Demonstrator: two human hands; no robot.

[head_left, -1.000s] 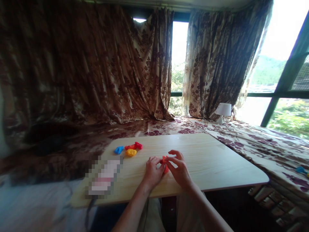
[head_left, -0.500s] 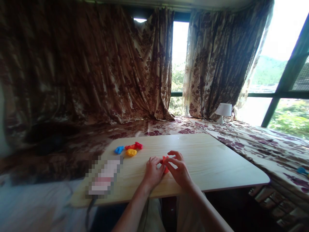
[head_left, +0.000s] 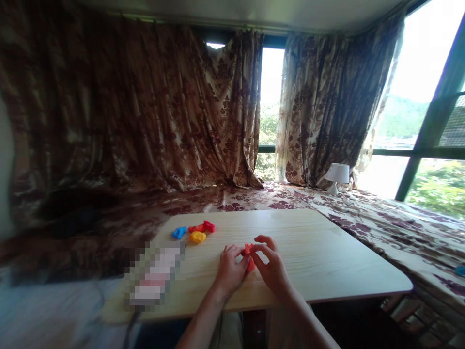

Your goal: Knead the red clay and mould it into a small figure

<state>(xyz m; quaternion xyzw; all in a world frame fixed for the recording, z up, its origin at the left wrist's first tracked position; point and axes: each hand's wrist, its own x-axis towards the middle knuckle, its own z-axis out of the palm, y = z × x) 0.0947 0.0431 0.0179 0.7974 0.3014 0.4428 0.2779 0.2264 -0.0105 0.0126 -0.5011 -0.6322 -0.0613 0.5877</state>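
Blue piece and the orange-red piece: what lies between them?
Going from the blue piece in the head view: the yellow piece, then wood-grain tabletop, then the left hand, which touches the orange-red piece.

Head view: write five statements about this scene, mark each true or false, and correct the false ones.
1. The left grip and the right grip are both on the orange-red piece. True.
2. The yellow piece lies on the floor. False: the yellow piece lies on the table.
3. On the table, the blue piece lies left of the yellow one. True.
4. The lamp stands on the table. False: the lamp stands beyond it, on the patterned cover.
5. The lampshade is black. False: it is white.
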